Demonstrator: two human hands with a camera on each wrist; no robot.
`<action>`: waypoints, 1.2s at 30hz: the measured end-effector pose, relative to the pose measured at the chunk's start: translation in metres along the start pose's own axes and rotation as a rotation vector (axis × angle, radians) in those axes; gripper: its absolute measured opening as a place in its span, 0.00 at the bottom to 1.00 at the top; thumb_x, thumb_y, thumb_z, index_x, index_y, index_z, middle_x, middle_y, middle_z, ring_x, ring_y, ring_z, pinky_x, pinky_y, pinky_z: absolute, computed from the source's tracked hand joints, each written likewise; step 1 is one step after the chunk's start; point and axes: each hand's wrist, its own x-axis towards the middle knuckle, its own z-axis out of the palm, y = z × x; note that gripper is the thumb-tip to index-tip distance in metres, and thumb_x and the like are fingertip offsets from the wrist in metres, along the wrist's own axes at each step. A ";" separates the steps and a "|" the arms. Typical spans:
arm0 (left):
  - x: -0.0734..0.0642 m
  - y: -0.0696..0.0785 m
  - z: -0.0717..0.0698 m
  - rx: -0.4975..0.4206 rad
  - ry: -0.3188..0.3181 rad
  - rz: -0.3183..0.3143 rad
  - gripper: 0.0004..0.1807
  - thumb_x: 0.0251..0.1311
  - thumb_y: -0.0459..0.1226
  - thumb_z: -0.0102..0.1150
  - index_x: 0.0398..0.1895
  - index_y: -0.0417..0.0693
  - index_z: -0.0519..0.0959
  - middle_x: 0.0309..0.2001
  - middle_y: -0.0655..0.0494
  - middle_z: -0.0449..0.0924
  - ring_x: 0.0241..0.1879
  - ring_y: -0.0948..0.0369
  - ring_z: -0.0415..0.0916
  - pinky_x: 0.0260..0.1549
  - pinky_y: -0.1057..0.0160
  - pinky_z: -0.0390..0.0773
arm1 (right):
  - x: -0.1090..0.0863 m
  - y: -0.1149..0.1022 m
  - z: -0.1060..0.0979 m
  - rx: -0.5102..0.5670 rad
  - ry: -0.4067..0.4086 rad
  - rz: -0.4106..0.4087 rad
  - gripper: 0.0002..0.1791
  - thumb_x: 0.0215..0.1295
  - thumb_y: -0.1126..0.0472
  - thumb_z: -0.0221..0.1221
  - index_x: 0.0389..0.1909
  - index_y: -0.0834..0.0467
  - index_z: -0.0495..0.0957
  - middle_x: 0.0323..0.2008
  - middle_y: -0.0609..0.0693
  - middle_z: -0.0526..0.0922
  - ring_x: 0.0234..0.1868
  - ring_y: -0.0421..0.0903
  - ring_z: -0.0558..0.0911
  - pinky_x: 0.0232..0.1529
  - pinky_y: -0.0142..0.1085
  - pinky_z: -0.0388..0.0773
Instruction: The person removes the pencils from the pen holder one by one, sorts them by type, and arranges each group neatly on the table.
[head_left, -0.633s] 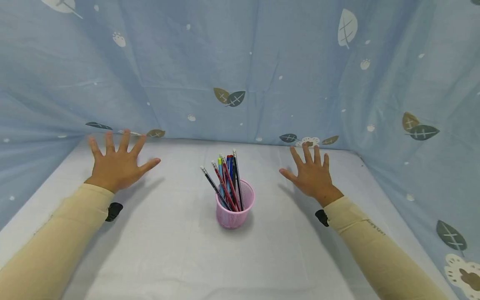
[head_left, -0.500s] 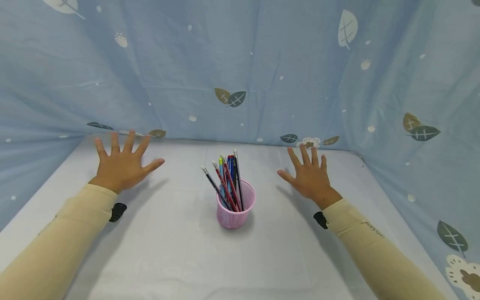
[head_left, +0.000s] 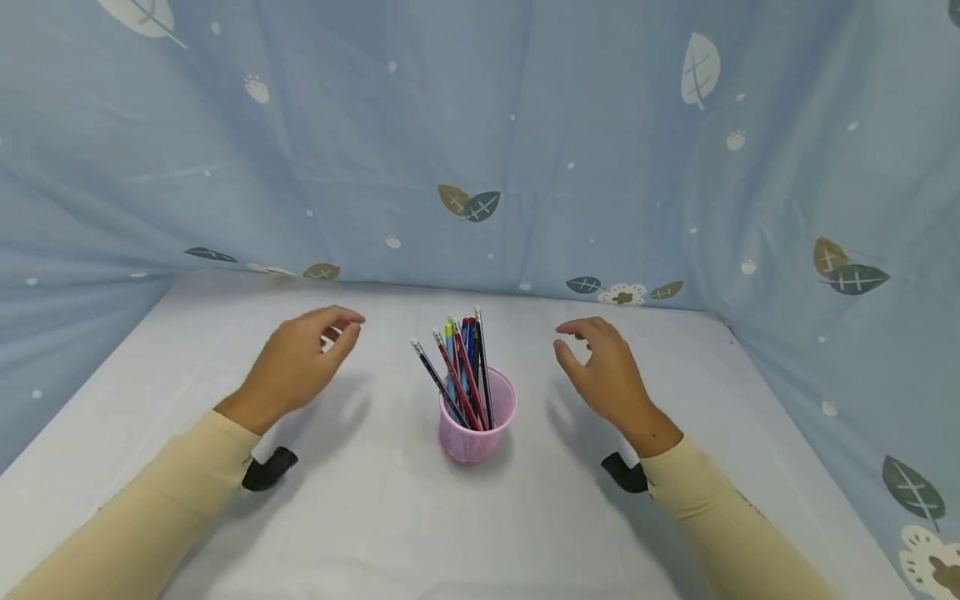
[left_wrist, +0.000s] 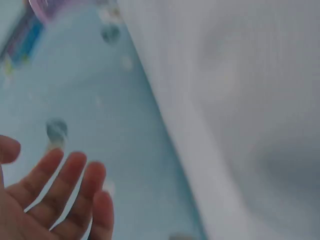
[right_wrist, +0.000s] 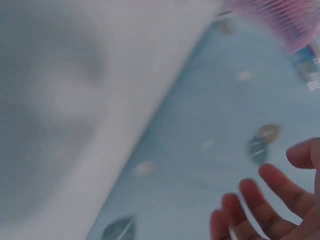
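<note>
A pink mesh pen cup (head_left: 471,444) stands upright on the white table, and several pencils (head_left: 461,383) and pens lean in it, mostly tilted left. To the left of the cup, my left hand (head_left: 296,358) hovers above the table with fingers loosely bent, holding nothing. On the other side, my right hand (head_left: 609,372) is also raised and apart from the cup, its thumb and fingers bent loosely round bare air. The left wrist view shows my left fingers (left_wrist: 65,192) slightly curved, and the right wrist view catches the cup (right_wrist: 285,20) at its top corner.
A white cloth (head_left: 390,533) covers the table. Behind and at both sides hangs a blue curtain (head_left: 480,125) printed with leaves and paw marks. A black wrist strap (head_left: 268,469) sits under the left wrist, another strap (head_left: 625,473) under the right.
Both hands were spread flat with fingers wide. They have turned inward, the fingers have bent, and the left hand has come right toward the cup. The cup stays in place.
</note>
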 end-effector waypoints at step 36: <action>-0.017 0.048 0.093 -0.360 -0.564 0.115 0.42 0.61 0.60 0.63 0.73 0.56 0.61 0.45 0.62 0.76 0.43 0.62 0.73 0.42 0.62 0.75 | -0.029 -0.067 0.042 0.417 -0.003 0.045 0.08 0.61 0.58 0.70 0.40 0.53 0.86 0.43 0.48 0.78 0.43 0.42 0.74 0.43 0.39 0.74</action>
